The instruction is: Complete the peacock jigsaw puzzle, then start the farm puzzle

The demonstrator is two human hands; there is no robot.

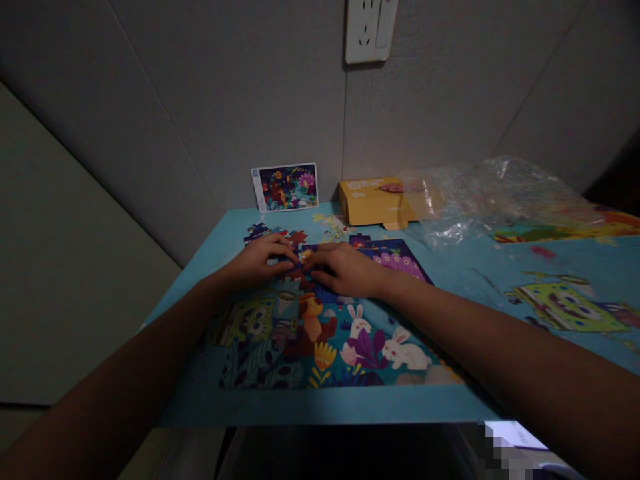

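Note:
A partly joined jigsaw puzzle (373, 333) lies on the table, showing white rabbits, a brown animal and purple plants. At its upper left edge, my left hand (264, 261) is closed, thumb and fingertips pinching a small dark jigsaw piece (297, 269). My right hand (346, 268) rests on the puzzle just opposite, its fingers curled down onto the same spot, with the fingertips partly hiding what they grip. Loose jigsaw pieces (257, 231) in dark blue and red lie beyond my left hand.
A picture card (287, 188) leans against the wall. Beside it stands a yellow box (370, 203), partly under a clear plastic bag (480, 200). More loose yellowish pieces (337, 228) lie before the box. The blue table cover (450, 267) bears cartoon prints. A wall socket (369, 33) is above.

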